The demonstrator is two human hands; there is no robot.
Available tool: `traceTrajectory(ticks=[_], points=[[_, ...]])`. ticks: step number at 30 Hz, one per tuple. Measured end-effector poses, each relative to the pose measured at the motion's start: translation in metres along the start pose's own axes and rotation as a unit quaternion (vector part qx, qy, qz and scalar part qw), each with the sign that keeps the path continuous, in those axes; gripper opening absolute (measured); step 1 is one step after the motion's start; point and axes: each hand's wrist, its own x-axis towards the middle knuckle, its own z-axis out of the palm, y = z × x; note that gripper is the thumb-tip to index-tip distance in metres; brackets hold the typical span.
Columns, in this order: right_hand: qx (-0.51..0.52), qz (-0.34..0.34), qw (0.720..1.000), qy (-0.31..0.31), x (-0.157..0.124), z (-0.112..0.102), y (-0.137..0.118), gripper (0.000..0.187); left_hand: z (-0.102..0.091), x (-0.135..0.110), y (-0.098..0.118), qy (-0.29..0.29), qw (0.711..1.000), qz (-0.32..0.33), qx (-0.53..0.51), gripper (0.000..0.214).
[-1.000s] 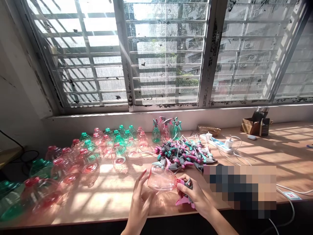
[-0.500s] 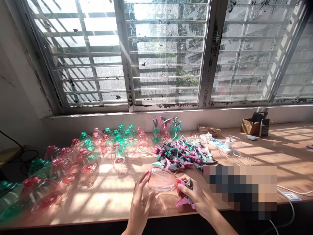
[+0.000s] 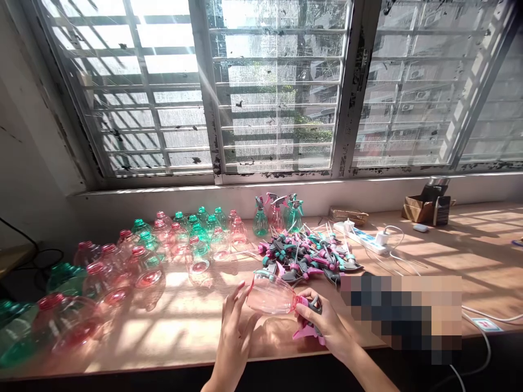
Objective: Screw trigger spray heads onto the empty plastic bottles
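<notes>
Head view: left hand [image 3: 233, 335], half open, steadies pink bottle [image 3: 270, 294]; right hand [image 3: 329, 329] grips its trigger sprayer [image 3: 305, 332].

Empty pink and green bottles [image 3: 143, 256] crowded the left of the wooden table [image 3: 469, 256]; loose spray heads [image 3: 306, 256] lay piled near a white power strip [image 3: 362, 237], with perhaps a cardboard box [image 3: 417, 209] beyond.
</notes>
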Motion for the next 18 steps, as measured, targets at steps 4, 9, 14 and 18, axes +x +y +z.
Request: traceTrajectory(ticks=[4, 9, 14, 18], points=[[0.000, -0.009, 1.000, -0.009, 0.000, -0.001, 0.002, 0.037, -0.001, 0.000, 0.003, 0.002, 1.000, 0.002, 0.002, 0.053], [-0.048, -0.018, 0.998, -0.020, -0.004, 0.000, 0.006, 0.036, -0.004, 0.001, 0.014, -0.007, 0.996, -0.080, -0.045, 0.054], [-0.061, -0.005, 0.998, -0.017, -0.003, 0.001, 0.002, 0.035, -0.003, 0.000, 0.004, -0.009, 0.996, -0.075, -0.052, 0.048], [0.001, -0.004, 1.000, -0.013, -0.002, 0.000, -0.001, 0.038, -0.002, 0.000, -0.003, -0.018, 0.997, -0.033, -0.061, 0.045]])
